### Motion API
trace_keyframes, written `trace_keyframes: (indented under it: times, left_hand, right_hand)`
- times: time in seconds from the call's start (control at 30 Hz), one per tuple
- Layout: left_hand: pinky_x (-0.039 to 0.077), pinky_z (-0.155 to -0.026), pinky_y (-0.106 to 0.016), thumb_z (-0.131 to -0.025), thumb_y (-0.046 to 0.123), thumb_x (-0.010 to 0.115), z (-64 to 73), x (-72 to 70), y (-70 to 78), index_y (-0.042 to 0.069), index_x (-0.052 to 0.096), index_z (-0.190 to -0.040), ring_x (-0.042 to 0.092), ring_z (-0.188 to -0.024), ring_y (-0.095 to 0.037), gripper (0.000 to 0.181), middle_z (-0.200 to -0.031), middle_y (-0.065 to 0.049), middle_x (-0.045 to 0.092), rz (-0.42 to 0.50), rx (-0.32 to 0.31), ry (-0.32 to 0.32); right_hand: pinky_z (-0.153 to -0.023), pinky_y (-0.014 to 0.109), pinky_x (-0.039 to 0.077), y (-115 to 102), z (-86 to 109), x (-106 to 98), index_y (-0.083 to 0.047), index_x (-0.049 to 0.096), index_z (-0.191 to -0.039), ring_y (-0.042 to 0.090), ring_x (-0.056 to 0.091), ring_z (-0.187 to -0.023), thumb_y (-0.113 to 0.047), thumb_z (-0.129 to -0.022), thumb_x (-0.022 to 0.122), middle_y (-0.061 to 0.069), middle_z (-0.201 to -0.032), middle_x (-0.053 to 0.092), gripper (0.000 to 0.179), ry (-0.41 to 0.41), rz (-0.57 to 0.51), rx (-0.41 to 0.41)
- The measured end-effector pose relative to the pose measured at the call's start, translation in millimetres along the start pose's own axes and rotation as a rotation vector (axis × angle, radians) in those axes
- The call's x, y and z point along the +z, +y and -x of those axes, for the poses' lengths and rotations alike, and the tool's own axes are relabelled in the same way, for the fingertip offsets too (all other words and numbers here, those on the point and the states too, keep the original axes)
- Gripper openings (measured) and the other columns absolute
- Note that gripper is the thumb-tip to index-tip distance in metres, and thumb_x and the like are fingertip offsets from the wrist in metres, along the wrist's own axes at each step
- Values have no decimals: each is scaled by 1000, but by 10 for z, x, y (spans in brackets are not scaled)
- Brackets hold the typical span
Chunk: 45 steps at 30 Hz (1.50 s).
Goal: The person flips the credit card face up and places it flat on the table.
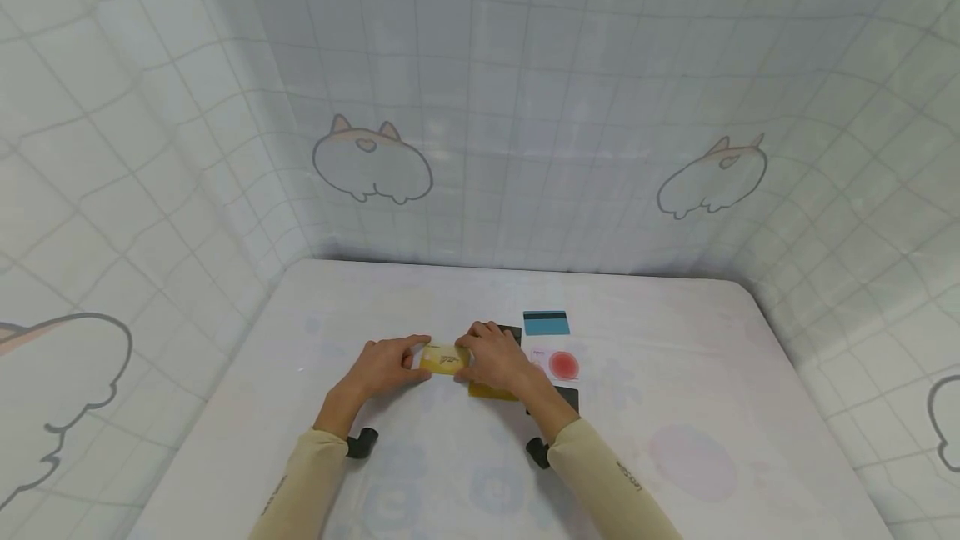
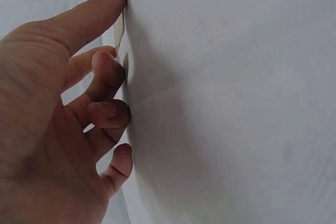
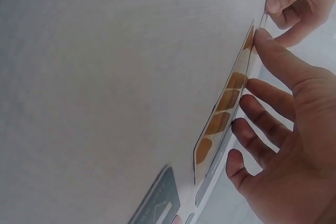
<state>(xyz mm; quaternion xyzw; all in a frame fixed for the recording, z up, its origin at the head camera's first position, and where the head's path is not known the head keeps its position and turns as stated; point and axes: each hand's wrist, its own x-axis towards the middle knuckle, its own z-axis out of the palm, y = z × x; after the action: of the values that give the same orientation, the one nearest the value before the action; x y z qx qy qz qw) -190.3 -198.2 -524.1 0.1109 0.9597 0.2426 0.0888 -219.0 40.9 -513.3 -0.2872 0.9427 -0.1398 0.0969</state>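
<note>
A small yellow card point(image 1: 444, 359) lies flat at table level between the two hands in the head view. My left hand point(image 1: 386, 367) holds its left end, with thumb and index finger at the near and far corners; the other fingers curl loosely, as the left wrist view shows. The card's right end is held by my right hand point(image 1: 497, 357), thumb on the near side and fingers on the far side. Under the right hand lies a gold card point(image 1: 493, 392), partly covered. A card with brown patches point(image 3: 216, 123) sits below the fingers in the right wrist view.
To the right of the right hand, a blue card with a black stripe point(image 1: 547, 324), a white card with a red disc point(image 1: 563, 365) and a dark card point(image 1: 567, 398) form a column. A dark card point(image 1: 514, 332) shows behind the hand. The white table point(image 1: 675, 332) meets grid-patterned curtains point(image 1: 525, 215).
</note>
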Motion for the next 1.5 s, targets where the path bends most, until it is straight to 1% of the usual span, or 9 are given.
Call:
trace_keyframes:
  times: [0.2,0.37,0.47,0.57,0.73,0.93,1.1,1.2,1.5]
  left_hand:
    - [28,-74,-40,-85,42,80,6,-3,3,22,61,-139,43,-60,-9,60,-67,9,49,-3,8,3]
    - [27,-74,-40,-84,44,80,-2,7,5,22,62,-138,42,-60,-9,61,-66,10,48,-10,25,7]
    - [27,-75,-40,-83,45,81,-18,21,39,22,62,-138,40,-59,-8,62,-65,10,46,-23,36,23]
    - [30,-78,-42,-83,46,80,-61,24,123,23,62,-138,40,-59,-8,62,-64,10,44,-23,43,32]
    - [33,-82,-44,-86,48,77,-199,49,312,24,62,-138,42,-59,-7,59,-64,11,47,-15,55,34]
    - [35,-78,-42,-88,46,75,-395,96,541,24,63,-137,43,-58,-8,55,-63,11,49,-33,100,57]
    - [37,-79,-40,-89,49,74,-519,184,673,26,63,-136,44,-57,-7,54,-63,12,50,-69,132,68]
    - [37,-80,-40,-90,51,71,-564,234,731,28,62,-137,44,-58,-7,53,-64,12,50,-87,127,64]
    - [35,-80,-41,-91,50,71,-604,287,813,28,62,-137,44,-60,-9,52,-61,10,47,-84,110,60]
  right_hand:
    - [-105,52,42,-15,17,-19,-26,65,-133,19,50,-118,-50,-85,78,-3,-126,58,55,0,9,-4]
    - [-102,50,43,21,76,-68,-24,65,-133,20,51,-117,-51,-86,76,-2,-126,59,55,17,-11,-16]
    - [-100,50,43,88,117,-128,-23,64,-135,21,52,-117,-52,-88,74,-1,-127,58,56,36,-26,-25]
    - [-100,51,44,188,148,-192,-21,63,-136,23,53,-119,-53,-89,72,0,-129,58,58,46,-35,-17]
    - [-103,53,42,417,229,-295,-20,61,-138,26,53,-122,-50,-90,72,1,-130,57,58,46,-69,61]
    - [-105,55,38,707,300,-413,-20,61,-138,29,51,-124,-47,-87,76,4,-131,56,60,77,-110,151]
    - [-104,58,38,973,391,-476,-20,60,-139,30,48,-124,-45,-87,77,8,-135,55,60,76,-149,235]
    - [-105,60,37,1132,462,-504,-19,61,-139,31,47,-123,-43,-87,76,10,-137,54,59,80,-170,286]
    - [-107,65,33,1451,531,-479,-16,55,-143,34,45,-126,-41,-88,75,15,-139,50,64,83,-178,337]
